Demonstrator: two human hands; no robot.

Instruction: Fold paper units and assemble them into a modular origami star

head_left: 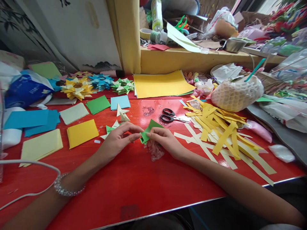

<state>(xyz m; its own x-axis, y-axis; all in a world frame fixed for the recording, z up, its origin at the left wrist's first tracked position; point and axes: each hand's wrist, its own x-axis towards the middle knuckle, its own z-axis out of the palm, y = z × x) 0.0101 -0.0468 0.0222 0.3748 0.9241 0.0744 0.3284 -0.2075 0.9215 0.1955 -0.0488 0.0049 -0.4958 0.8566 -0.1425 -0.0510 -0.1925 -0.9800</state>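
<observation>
Between my two hands is a partly folded piece of green paper (153, 125), held above the red table (115, 188). My left hand (123, 136) pinches its left edge between thumb and fingers. On its right side my right hand (165, 140) grips it the same way. Just beyond my left hand lie folded paper pieces in cream (123, 115) and a green-and-white one (109, 129), partly hidden by the fingers. Black-handled scissors (171, 116) rest behind my right hand, blades pointing right.
Stacks of yellow paper (82, 133), blue paper (28, 119) and green paper (98, 104) lie at left. Finished folded paper rings (78, 88) stand behind them. Paper strips (225, 137) heap at right, near a net-wrapped coconut-like object (237, 94) with a straw. A white cable (51, 167) crosses front left.
</observation>
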